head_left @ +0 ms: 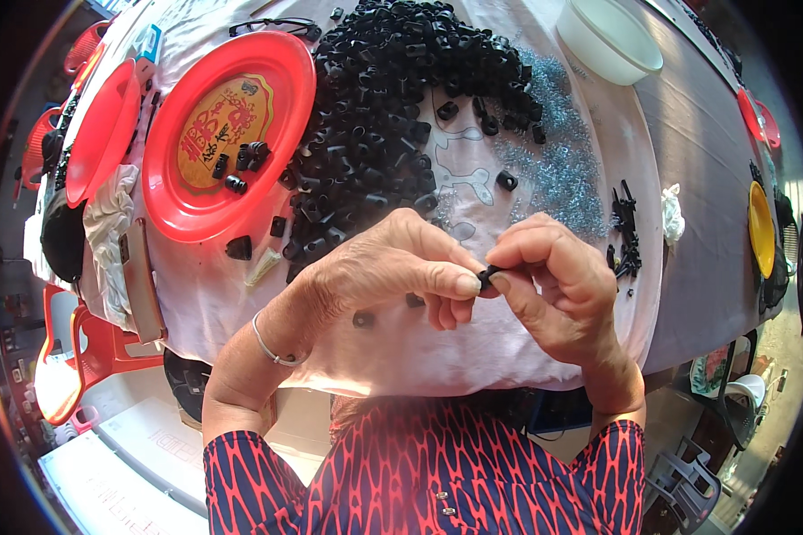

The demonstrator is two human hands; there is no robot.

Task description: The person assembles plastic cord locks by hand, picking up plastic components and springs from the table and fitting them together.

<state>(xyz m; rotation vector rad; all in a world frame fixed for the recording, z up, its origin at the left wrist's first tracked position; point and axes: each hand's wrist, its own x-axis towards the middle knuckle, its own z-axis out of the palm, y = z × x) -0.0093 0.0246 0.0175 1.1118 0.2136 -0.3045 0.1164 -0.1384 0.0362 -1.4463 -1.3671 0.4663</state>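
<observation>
A small black plastic part (487, 277) is pinched between both hands over the near side of the cloth-covered table. My left hand (393, 263) grips it from the left with thumb and forefinger, the other fingers curled beneath. From the right, the thumb and fingertips of my right hand (558, 290) close on it too; the fingers hide much of its shape. Just beyond my hands spreads a big heap of hollow black plastic pieces (357, 169). To its right lies a pile of tiny silvery springs (558, 147). One loose black piece (506, 181) sits near the springs.
On the left, a red plate (165, 192) holds several black pieces, with another red plate (107, 134) beyond. A whitish tub (611, 45) stands far right. Thin black parts (627, 232) lie right of the springs, near a crumpled white wad (672, 214). A red chair (107, 343) stands lower left.
</observation>
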